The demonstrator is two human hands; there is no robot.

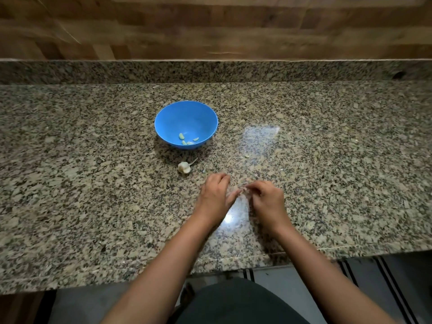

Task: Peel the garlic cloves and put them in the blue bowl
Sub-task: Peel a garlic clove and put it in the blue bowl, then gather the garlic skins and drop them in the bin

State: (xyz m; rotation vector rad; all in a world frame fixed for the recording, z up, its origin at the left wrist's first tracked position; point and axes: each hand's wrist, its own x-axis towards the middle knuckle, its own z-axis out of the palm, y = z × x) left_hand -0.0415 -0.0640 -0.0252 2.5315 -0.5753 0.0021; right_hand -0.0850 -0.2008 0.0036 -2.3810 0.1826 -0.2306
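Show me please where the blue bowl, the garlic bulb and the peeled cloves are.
blue bowl (173, 113), head view, bare inner wall.
garlic bulb (184, 167), head view, middle of its body.
peeled cloves (181, 136), head view, leftmost clove inside the bowl.

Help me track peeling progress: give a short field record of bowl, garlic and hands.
bowl: blue bowl, upright on granite counter
in bowl: about four peeled cloves
bulb: garlic bulb on counter, near side of bowl, apart from hands
hands: left hand and right hand together pinch a small clove; blurred
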